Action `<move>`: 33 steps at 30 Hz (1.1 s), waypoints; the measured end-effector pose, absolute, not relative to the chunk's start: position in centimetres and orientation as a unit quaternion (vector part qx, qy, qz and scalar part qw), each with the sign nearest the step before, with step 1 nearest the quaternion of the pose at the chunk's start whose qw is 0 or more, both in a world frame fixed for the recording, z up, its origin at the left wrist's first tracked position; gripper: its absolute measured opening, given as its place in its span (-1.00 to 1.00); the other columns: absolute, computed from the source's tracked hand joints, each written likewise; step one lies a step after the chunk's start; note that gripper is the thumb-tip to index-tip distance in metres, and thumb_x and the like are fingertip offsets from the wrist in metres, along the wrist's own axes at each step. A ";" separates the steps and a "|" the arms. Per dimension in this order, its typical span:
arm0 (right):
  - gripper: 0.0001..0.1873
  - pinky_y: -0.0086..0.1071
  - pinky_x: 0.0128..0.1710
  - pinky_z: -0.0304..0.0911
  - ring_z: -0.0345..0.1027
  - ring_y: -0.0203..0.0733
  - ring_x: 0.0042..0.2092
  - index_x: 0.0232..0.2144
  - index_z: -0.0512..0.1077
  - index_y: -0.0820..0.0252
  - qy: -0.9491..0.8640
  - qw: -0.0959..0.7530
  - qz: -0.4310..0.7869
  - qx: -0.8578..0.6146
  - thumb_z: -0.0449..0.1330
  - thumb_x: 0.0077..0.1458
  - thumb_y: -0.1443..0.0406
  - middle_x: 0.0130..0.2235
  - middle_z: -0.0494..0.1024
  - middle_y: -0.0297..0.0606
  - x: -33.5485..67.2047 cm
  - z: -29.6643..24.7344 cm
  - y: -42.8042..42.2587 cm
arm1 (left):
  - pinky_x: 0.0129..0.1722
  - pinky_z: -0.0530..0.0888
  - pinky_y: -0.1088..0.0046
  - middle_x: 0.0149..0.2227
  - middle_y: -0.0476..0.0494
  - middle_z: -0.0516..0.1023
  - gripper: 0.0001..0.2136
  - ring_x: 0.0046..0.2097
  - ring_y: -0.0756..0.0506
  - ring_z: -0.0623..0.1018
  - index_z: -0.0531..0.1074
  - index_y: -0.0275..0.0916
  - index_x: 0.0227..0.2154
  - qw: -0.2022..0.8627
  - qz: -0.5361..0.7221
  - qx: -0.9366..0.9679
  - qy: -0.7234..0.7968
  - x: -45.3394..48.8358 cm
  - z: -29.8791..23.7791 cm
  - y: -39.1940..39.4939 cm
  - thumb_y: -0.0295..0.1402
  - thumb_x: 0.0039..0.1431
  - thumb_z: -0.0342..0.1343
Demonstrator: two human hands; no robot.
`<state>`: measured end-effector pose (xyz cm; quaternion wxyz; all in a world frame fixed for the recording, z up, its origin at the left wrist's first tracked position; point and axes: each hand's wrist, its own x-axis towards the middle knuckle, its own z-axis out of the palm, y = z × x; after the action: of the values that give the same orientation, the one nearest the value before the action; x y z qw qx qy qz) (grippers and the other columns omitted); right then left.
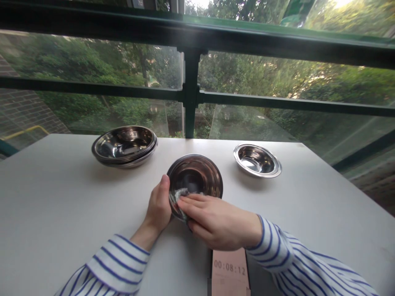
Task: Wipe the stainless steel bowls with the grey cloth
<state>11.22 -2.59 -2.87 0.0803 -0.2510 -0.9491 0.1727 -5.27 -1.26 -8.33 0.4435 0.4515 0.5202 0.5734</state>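
A shiny metal bowl (210, 176) is tilted toward me above the middle of the white table. My left hand (159, 207) grips its left side, thumb up along the rim and the other fingers hidden behind it. Inside the near left wall, my right hand (217, 218) presses a small pale cloth (180, 194) against the metal. Most of the cloth is covered by the fingers, which are bunched together.
Back left on the white table (61, 197) sits a stack of metal bowls (123, 144). One smaller metal bowl (257, 160) stands at the back right. Under my right wrist lies a phone (230, 267) with a timer. A green railing (190, 94) with glass runs behind the table.
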 end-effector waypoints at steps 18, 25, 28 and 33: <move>-0.73 -0.20 -0.04 0.21 0.32 -0.05 -0.07 -0.13 0.34 0.33 -0.950 0.003 0.099 -0.297 -0.01 0.11 0.39 -0.13 0.49 -0.08 13.0 -2.4 -2.8 | -0.38 0.32 0.42 -0.49 -0.08 0.52 -0.52 -0.38 -0.08 0.43 0.50 -0.33 -0.42 0.393 0.560 0.501 0.530 -5.1 -7.7 -0.9 -0.01 0.17 -0.14; -0.63 -0.29 0.05 0.15 0.25 -0.10 0.04 0.02 0.23 0.39 -0.959 0.055 0.143 -0.239 -0.02 0.17 0.35 -0.01 0.41 -0.05 12.3 -2.8 -2.3 | -0.37 0.33 0.42 -0.47 -0.11 0.55 -0.50 -0.36 -0.11 0.46 0.53 -0.36 -0.36 0.412 0.557 0.493 0.526 -5.5 -7.1 -0.9 -0.02 0.17 -0.14; -0.73 -0.24 0.04 0.14 0.29 -0.11 -0.01 -0.10 0.33 0.28 -0.957 0.025 0.142 -0.253 0.02 0.13 0.39 -0.08 0.47 -0.13 13.4 -2.4 -2.0 | -0.39 0.32 0.41 -0.50 -0.10 0.55 -0.51 -0.39 -0.11 0.45 0.52 -0.36 -0.35 0.442 0.535 0.502 0.516 -5.7 -6.9 -0.8 -0.02 0.17 -0.14; -0.71 -0.29 0.02 0.17 0.29 -0.13 0.00 -0.08 0.32 0.32 -0.959 0.047 0.161 -0.227 0.02 0.11 0.42 -0.09 0.46 -0.09 12.9 -2.4 -2.0 | -0.42 0.30 0.40 -0.57 -0.07 0.51 -0.51 -0.46 -0.10 0.43 0.51 -0.34 -0.41 0.442 0.544 0.491 0.517 -5.5 -7.0 -0.6 -0.02 0.18 -0.16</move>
<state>12.91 -2.04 -2.41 0.0471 -0.2272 -0.9592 0.1613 -5.52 -0.64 -6.96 0.4421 0.4911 0.5173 0.5438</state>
